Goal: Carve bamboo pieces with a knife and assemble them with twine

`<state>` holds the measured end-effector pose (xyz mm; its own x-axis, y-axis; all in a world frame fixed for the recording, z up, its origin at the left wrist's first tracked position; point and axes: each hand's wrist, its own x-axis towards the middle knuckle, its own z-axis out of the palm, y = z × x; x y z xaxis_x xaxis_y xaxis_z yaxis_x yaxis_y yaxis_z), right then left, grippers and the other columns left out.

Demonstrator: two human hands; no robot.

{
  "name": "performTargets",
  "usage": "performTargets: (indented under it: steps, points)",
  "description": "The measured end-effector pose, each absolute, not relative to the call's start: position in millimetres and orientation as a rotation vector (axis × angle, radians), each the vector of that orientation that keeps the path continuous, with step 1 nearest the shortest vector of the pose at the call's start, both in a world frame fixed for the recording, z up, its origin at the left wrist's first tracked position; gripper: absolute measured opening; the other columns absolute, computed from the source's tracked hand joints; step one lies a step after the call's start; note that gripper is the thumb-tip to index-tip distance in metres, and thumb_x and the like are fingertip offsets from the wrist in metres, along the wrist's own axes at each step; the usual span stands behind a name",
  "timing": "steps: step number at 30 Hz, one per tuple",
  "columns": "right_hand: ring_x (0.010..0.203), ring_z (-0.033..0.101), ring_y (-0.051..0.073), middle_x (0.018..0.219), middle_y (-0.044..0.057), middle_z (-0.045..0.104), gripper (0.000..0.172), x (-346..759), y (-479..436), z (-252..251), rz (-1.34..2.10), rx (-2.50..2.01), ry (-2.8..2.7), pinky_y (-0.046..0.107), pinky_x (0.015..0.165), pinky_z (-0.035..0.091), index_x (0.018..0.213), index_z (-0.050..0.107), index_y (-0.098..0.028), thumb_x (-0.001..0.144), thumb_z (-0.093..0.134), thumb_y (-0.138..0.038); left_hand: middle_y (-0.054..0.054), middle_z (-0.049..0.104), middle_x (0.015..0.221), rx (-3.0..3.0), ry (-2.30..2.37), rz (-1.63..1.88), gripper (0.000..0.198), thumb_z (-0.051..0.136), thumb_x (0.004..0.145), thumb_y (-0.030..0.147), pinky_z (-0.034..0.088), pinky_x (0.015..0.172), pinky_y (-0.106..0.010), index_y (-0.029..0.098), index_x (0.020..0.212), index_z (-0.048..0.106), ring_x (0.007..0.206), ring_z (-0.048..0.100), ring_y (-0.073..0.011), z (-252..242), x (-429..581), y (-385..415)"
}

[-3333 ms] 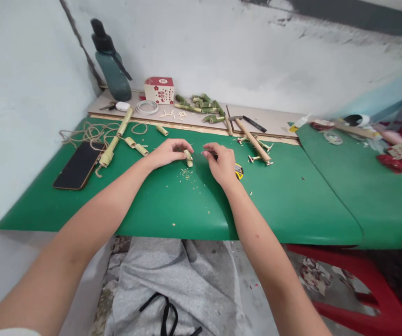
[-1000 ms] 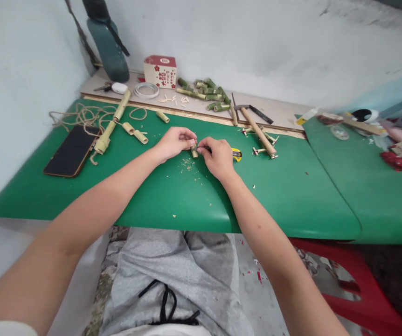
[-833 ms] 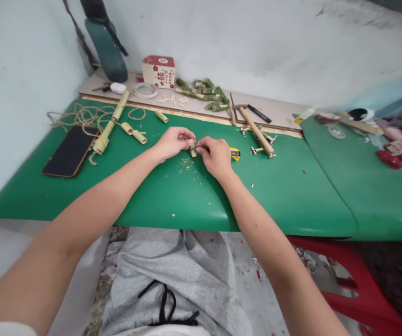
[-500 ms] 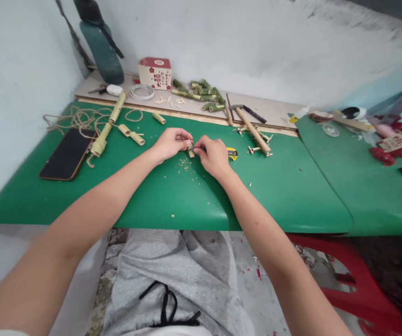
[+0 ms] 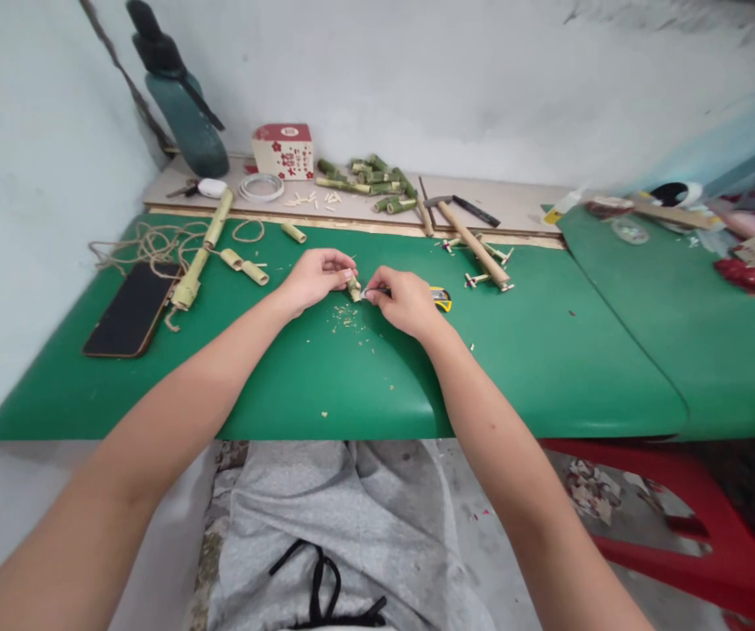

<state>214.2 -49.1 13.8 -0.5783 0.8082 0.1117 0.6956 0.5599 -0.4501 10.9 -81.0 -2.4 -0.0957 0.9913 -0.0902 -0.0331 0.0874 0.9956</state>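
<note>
My left hand (image 5: pixel 320 279) is closed on a short piece of bamboo (image 5: pixel 354 287), pinched between thumb and fingers and tilted just above the green mat (image 5: pixel 325 386). My right hand (image 5: pixel 405 300) grips a yellow utility knife (image 5: pixel 441 299); its handle end sticks out behind the palm. The blade end points left, at the lower end of the bamboo, and I cannot tell whether it touches. Pale shavings (image 5: pixel 346 317) are scattered on the mat below both hands.
Left are a phone (image 5: pixel 133 308), twine (image 5: pixel 147 244) and bamboo pieces (image 5: pixel 244 265). Behind stand a bottle (image 5: pixel 186 123), a box (image 5: pixel 284 152) and a pile of green bamboo (image 5: pixel 377 178). A hammer (image 5: pixel 473 244) lies over small stick assemblies (image 5: pixel 476 280) at right.
The view has shifted slightly. The bamboo piece is tilted differently, with its lower end more visible, and my right hand with the knife has moved slightly right.
</note>
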Motion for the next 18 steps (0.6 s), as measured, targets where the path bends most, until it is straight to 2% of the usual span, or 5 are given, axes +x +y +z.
performTargets:
  steps: [18]
  points:
    - [0.086,0.071,0.025,0.093,0.002,0.082,0.005,211.9,-45.3,5.0,0.447,-0.989,-2.398,0.037,0.089,0.043,0.095,0.07,-0.025,0.096,0.068,-0.021,-0.006,0.081,0.098,1.24,1.206,1.186,0.022,0.075,0.077,0.01,0.058,0.087,-0.032,0.015,0.098,0.075,0.085,0.071,-0.0143,-2.0,8.0,-86.0]
